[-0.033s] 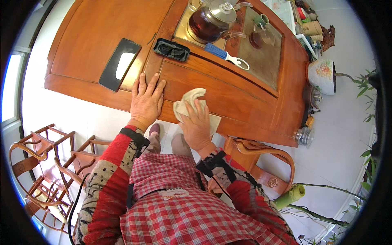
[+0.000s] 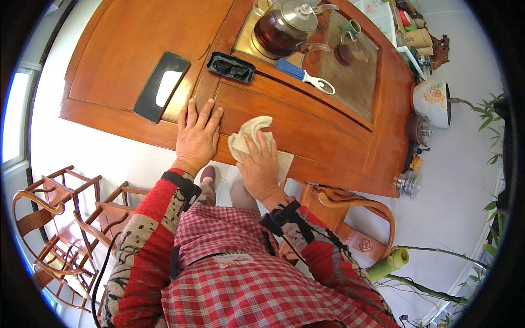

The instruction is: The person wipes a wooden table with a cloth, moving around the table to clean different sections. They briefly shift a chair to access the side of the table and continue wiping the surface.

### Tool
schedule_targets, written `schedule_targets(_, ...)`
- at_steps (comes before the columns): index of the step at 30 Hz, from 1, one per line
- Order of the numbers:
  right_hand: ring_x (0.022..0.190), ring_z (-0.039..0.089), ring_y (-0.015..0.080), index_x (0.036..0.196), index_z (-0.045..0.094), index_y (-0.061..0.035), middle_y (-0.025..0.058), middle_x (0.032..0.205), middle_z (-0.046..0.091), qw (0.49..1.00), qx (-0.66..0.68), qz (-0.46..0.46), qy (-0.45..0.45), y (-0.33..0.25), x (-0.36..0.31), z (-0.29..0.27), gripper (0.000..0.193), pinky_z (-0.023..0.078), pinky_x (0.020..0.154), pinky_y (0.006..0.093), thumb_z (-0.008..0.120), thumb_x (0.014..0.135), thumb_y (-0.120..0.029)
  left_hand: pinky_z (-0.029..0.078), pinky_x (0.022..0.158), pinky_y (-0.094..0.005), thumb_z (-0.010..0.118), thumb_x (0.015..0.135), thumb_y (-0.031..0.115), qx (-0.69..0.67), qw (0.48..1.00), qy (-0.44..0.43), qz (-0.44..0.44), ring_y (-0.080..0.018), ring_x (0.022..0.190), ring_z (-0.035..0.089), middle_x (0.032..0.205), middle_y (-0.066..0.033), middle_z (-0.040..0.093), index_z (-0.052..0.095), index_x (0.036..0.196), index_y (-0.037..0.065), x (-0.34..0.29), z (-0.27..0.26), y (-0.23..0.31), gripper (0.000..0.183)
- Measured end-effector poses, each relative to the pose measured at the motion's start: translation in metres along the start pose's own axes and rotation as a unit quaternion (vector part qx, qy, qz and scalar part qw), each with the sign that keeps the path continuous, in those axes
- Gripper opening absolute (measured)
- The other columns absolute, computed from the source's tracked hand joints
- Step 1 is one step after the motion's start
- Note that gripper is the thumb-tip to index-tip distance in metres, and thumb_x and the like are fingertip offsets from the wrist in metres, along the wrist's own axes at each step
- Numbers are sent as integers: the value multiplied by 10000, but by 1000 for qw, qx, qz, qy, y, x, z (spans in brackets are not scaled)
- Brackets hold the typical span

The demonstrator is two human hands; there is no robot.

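My left hand (image 2: 197, 134) lies flat near the front edge of the brown wooden tea table (image 2: 306, 123), fingers stretched out and holding nothing. To its right, my right hand (image 2: 260, 169) holds a pale beige cloth (image 2: 252, 127) pressed against the tabletop, with its fingers over the folds. Part of the cloth lies bunched beyond my fingertips, and a corner sticks out on the right. Beyond my left hand are a dark phone-like slab (image 2: 158, 87) with a bright reflection and a small black tray (image 2: 231, 66). A brush (image 2: 292, 70) with blue bristles and a white handle lies farther right.
A glass kettle (image 2: 281, 30) of dark liquid stands at the back, near a glass pitcher (image 2: 350, 49) and a green cup (image 2: 353, 26). A wooden chair (image 2: 350, 210) stands close at right, and more chairs (image 2: 60, 205) at left. A flowered pot (image 2: 429, 104) is beyond the table.
My right hand and the cloth have shifted slightly to the left across the table. My left hand stays in place on the wood.
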State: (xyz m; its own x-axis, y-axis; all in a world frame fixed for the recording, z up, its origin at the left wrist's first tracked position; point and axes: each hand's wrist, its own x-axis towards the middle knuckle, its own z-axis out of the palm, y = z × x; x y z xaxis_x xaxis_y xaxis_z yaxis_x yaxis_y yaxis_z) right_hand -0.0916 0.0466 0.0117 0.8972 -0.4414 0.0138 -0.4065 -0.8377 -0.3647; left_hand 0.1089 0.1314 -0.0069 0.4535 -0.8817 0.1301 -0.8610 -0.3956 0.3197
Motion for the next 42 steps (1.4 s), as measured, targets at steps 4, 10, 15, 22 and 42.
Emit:
schedule_targets(4,1532,318,365,1150,741,-118,83,1560,501,1000,9,-10,16,-13,24,8,300,223,1219,654,738,886,-262,239,1245,-536,621,936,135,-24,1000,14,-8,-427,1498,333,1575,-90,465,540,1469,127,0,2,-2,539)
schedule_targets(10,1531,325,371,1133,747,-118,82,1563,502,998,-9,-46,-33,31,-11,-22,292,244,1218,645,745,886,-274,216,1250,-584,644,878,81,-26,998,48,-10,-425,1507,317,1579,-106,446,510,1505,152,-5,0,-2,645)
schedule_targets(15,1529,311,396,1144,743,-100,98,1590,462,997,-17,-31,-69,59,-43,-43,308,228,1222,640,748,885,-269,199,1246,-601,644,894,109,-34,998,44,-21,-421,1511,312,1582,-100,443,515,1506,185,-6,3,-2,630)
schedule_targets(22,1504,331,427,1238,692,-76,165,1568,460,996,-2,-57,-68,20,32,-19,383,239,1205,640,728,902,-258,186,1253,-599,654,895,140,-48,997,56,-28,-434,1516,297,1602,-110,421,537,1490,202,-9,4,-2,610)
schedule_targets(42,1489,373,354,1271,705,-78,106,1543,519,993,-3,-98,68,-15,134,26,348,246,1249,537,532,1011,-232,245,1229,-573,613,947,77,-71,983,166,-30,-447,1489,331,1597,-136,424,526,1499,176,-10,15,-6,568)
